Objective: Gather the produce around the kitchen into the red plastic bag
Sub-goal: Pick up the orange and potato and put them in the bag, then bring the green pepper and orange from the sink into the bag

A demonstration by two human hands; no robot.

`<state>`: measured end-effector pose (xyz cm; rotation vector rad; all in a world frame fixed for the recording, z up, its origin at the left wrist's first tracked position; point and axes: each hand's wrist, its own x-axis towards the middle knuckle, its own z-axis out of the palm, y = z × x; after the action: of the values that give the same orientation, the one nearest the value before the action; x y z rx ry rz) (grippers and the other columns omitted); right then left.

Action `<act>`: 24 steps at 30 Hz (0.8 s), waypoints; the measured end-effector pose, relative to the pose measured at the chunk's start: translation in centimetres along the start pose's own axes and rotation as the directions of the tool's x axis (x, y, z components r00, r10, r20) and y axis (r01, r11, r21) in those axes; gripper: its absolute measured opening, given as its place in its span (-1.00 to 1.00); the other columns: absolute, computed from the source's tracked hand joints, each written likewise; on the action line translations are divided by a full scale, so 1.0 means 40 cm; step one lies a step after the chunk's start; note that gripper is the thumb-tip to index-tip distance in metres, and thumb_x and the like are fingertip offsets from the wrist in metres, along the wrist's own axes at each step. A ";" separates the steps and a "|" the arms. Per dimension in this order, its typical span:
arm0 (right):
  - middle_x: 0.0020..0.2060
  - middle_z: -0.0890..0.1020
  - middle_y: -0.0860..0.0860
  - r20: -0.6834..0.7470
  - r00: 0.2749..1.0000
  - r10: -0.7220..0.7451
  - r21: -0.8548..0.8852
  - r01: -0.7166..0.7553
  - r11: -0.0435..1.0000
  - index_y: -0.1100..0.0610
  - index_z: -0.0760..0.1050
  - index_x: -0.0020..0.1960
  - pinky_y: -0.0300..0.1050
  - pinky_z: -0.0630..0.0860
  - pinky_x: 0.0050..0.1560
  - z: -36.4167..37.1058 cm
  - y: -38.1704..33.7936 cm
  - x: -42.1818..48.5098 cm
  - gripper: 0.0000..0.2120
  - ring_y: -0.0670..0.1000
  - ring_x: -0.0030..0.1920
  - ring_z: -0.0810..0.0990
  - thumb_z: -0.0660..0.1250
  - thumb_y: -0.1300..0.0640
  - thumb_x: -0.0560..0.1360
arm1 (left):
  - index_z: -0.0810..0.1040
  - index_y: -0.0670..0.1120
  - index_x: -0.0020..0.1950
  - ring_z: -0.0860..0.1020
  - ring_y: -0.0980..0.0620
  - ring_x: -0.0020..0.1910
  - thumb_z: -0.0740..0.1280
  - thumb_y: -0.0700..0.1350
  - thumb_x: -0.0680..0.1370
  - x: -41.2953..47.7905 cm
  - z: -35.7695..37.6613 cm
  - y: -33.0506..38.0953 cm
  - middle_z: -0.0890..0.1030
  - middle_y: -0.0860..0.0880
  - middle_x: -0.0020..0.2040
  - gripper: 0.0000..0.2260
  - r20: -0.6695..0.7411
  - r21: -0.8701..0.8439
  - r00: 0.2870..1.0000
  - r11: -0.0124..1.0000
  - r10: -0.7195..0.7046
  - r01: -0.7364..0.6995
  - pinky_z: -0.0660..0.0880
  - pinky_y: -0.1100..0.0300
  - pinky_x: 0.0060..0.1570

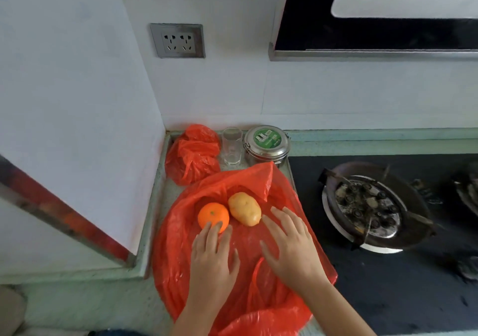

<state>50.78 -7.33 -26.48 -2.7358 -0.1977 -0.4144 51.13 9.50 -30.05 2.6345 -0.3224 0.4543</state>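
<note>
The red plastic bag is spread almost flat on the counter, and the step in hand is judged to be getting the two pieces of produce enclosed by it. To do this well, the bag's mouth is best found and lifted first, so that the film is raised around the produce and nothing is chased across slick plastic. The raised flap beyond the fingertips is probably the edge to be caught. The round fruit is likely to roll if nudged, so it should be cupped, not pushed.

The bag is pressed under both palms and reaches past the fingertips on every side. The right hand is laid open, fingers spread and straight, with nothing gripped. The left hand is likewise open, and nothing is clasped by it. The potato lies just beyond and left of the right fingertips, near but apparently not touched. The orange is touched at its near side by the left fingertips and rests beside the potato. Whether either is inside the bag's mouth cannot be told.
</note>
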 end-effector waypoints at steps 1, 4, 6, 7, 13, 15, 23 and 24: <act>0.19 0.53 0.09 -0.016 1.000 0.018 -0.009 -0.018 1.000 0.08 0.45 0.21 0.20 0.43 0.17 -0.015 -0.011 -0.016 -0.59 0.14 0.26 0.38 0.16 -0.06 0.42 | 0.54 -0.15 0.13 0.36 -0.10 0.23 0.18 -0.04 0.42 -0.006 -0.012 0.009 0.56 -0.15 0.15 -0.64 0.001 -0.011 1.000 0.999 0.030 -0.030 0.48 -0.14 0.10; 0.18 0.54 0.06 -0.062 0.994 0.089 -0.043 -0.091 0.995 0.08 0.46 0.20 0.18 0.36 0.18 -0.056 -0.053 -0.069 -0.59 0.12 0.26 0.39 0.15 -0.05 0.42 | 0.50 -0.13 0.18 0.37 -0.11 0.25 0.19 -0.04 0.44 -0.023 -0.046 0.030 0.55 -0.14 0.17 -0.64 0.018 -0.056 0.991 0.990 0.133 -0.131 0.48 -0.15 0.10; 0.18 0.54 0.05 -0.091 0.985 0.143 -0.056 -0.149 0.987 0.08 0.46 0.20 0.17 0.33 0.19 -0.082 -0.083 -0.108 -0.58 0.13 0.26 0.41 0.15 -0.06 0.42 | 0.50 -0.13 0.19 0.38 -0.11 0.26 0.20 -0.04 0.45 -0.034 -0.069 0.041 0.55 -0.13 0.19 -0.64 0.023 -0.095 0.981 0.977 0.193 -0.190 0.47 -0.14 0.12; 0.18 0.54 0.05 -0.106 0.980 0.170 -0.063 -0.177 0.982 0.07 0.46 0.20 0.17 0.34 0.19 -0.094 -0.097 -0.129 -0.59 0.14 0.25 0.42 0.15 -0.06 0.42 | 0.50 -0.13 0.20 0.38 -0.12 0.26 0.20 -0.04 0.46 -0.042 -0.081 0.045 0.54 -0.13 0.19 -0.64 0.018 -0.115 0.976 0.970 0.217 -0.214 0.46 -0.13 0.13; 0.16 0.56 0.05 -0.208 0.922 0.326 -0.091 -0.350 0.932 0.10 0.48 0.19 0.18 0.31 0.21 -0.147 -0.169 -0.258 -0.59 0.13 0.25 0.43 0.15 -0.05 0.43 | 0.48 -0.16 0.22 0.38 -0.14 0.27 0.20 -0.04 0.47 -0.087 -0.145 0.062 0.53 -0.15 0.20 -0.63 -0.035 -0.249 0.934 0.901 0.357 -0.354 0.40 -0.14 0.19; 0.16 0.56 0.05 -0.246 0.892 0.379 -0.079 -0.408 0.909 0.11 0.49 0.18 0.23 0.36 0.19 -0.163 -0.183 -0.307 -0.62 0.15 0.25 0.43 0.21 -0.01 0.43 | 0.45 -0.14 0.24 0.35 -0.11 0.29 0.19 -0.04 0.47 -0.104 -0.156 0.078 0.53 -0.14 0.21 -0.63 -0.019 -0.292 0.919 0.877 0.395 -0.383 0.39 -0.15 0.20; 0.18 0.55 0.07 -0.370 0.754 0.542 -0.123 -0.618 0.776 0.13 0.48 0.20 0.24 0.43 0.16 -0.250 -0.198 -0.485 -0.60 0.16 0.25 0.43 0.31 0.06 0.39 | 0.42 -0.15 0.25 0.35 -0.12 0.28 0.20 -0.04 0.47 -0.168 -0.159 0.224 0.52 -0.16 0.22 -0.62 -0.001 -0.438 0.783 0.704 0.622 -0.559 0.37 -0.12 0.20; 0.17 0.55 0.07 -0.399 0.730 0.555 -0.120 -0.642 0.757 0.13 0.48 0.20 0.24 0.43 0.15 -0.266 -0.195 -0.507 -0.61 0.17 0.24 0.44 0.30 0.06 0.40 | 0.42 -0.14 0.25 0.35 -0.12 0.28 0.18 -0.03 0.48 -0.176 -0.158 0.250 0.52 -0.16 0.22 -0.63 0.000 -0.457 0.763 0.679 0.647 -0.575 0.37 -0.11 0.20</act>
<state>27.33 -5.77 -20.70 -2.6917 0.8843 -0.7415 40.06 4.73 -23.41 2.0617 -1.2442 0.3157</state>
